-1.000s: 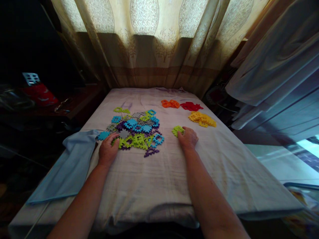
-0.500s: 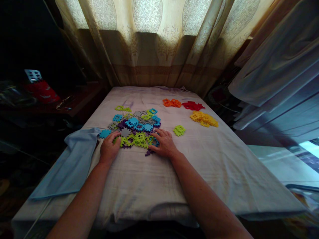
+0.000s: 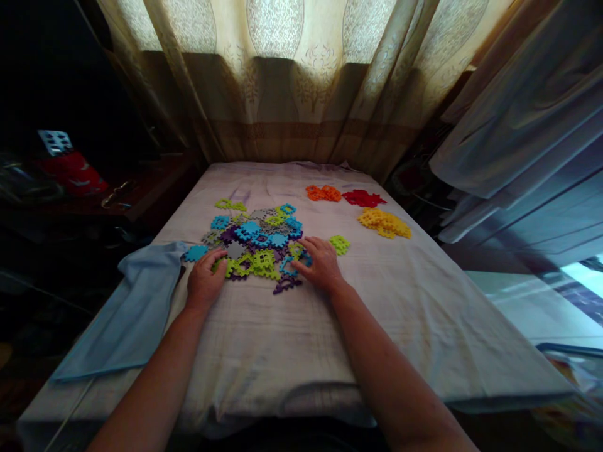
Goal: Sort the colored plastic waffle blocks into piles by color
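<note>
A pile of flat plastic pieces with toothed edges point(image 3: 249, 233), in blue, grey, purple and lime green, lies between my hands on the cloth. At its near left edge rests my left hand point(image 3: 206, 280), thumb and fingers apart around the end of a lime-green piece point(image 3: 229, 269). My right hand point(image 3: 323, 267) is at the right edge, fingers spread. Its fingertips are by a small green piece point(image 3: 296, 250) and its thumb is near a blue ring-like piece point(image 3: 287, 266). A purple piece point(image 3: 287, 285) sits just below. Beyond the right hand is a lone lime-green piece point(image 3: 340, 244), partly covered by it.
Orange point(image 3: 323, 193), red point(image 3: 363, 198) and yellow point(image 3: 384, 223) groups of pieces lie at the back right. A light blue cloth point(image 3: 127, 314) hangs over the left side of the cloth-covered table point(image 3: 264, 358). Curtains point(image 3: 277, 113) stand behind; hanging clothes point(image 3: 518, 125) are at the right.
My right hand has shifted a little right and away from me, uncovering blue and purple pieces at the pile's right edge. The left hand has stayed nearly where it was.
</note>
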The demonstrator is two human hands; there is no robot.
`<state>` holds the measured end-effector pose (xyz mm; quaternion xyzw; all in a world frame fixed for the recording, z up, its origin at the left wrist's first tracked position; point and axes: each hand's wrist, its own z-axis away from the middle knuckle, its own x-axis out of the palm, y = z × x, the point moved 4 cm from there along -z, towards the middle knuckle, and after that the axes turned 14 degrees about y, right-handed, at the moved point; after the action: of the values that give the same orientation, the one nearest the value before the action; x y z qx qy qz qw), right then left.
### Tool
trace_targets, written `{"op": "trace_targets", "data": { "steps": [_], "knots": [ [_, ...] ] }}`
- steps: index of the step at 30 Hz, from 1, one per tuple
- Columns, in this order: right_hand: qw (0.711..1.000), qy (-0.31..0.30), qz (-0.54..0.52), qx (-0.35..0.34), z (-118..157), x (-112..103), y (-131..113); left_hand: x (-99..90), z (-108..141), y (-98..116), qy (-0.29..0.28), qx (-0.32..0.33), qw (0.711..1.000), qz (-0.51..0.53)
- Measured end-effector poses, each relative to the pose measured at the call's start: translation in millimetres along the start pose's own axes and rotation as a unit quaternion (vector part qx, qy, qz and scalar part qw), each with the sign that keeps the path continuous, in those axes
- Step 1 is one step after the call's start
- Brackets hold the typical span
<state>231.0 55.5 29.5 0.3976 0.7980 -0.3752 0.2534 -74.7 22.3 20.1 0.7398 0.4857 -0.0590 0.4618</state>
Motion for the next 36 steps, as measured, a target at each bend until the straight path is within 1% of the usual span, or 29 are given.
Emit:
{"op": "trace_targets", "data": {
  "steps": [2,4,7,11,15,17,20,22,24,26,28,31,36],
  "knots": [
    [0.997,0.039,0.039,0.056,-3.6,-7.9,20.7,0.0,-0.2,0.5,-0.004,0.003,1.0,-0.001],
    [0.987,0.067,0.083,0.118,-5.6,-15.2,40.7,0.2,0.0,1.0,-0.006,0.006,1.0,0.0],
    [0.971,0.071,0.133,0.188,-6.0,-20.7,60.0,0.8,0.4,0.9,-0.006,0.008,1.0,0.001],
    [0.959,0.059,0.163,0.225,-5.2,-20.6,65.4,1.1,0.3,0.5,-0.001,0.006,1.0,0.003],
    [0.956,0.062,0.169,0.23,-4.6,-20.5,64.0,0.5,0.1,2.4,0.0,0.009,1.0,0.003],
    [0.961,0.072,0.16,0.215,-4.7,-20.6,61.1,0.3,0.3,3.1,-0.001,0.009,1.0,0.004],
    [0.977,0.085,0.118,0.158,-5.0,-16.9,46.3,0.6,0.6,2.5,-0.001,0.006,1.0,0.004],
    [0.989,0.078,0.073,0.102,-4.4,-10.7,27.4,1.0,0.4,2.0,0.0,0.01,1.0,0.001],
    [0.997,0.056,0.027,0.04,-2.6,-2.5,3.5,1.9,0.1,2.7,-0.001,0.027,1.0,-0.004],
    [1.0,0.024,-0.008,-0.017,-0.1,6.5,-20.7,3.3,0.3,4.5,-0.005,0.054,0.998,-0.01],
    [0.998,-0.011,-0.026,-0.056,2.3,14.9,-39.8,4.8,1.2,6.7,-0.007,0.08,0.997,-0.018],
    [0.995,-0.054,-0.027,-0.084,4.4,24.2,-54.8,7.1,3.1,9.3,-0.01,0.105,0.994,-0.031],
    [0.991,-0.096,-0.036,-0.088,2.6,31.1,-58.1,8.8,4.2,9.5,-0.026,0.106,0.993,-0.043]
  ]
}}
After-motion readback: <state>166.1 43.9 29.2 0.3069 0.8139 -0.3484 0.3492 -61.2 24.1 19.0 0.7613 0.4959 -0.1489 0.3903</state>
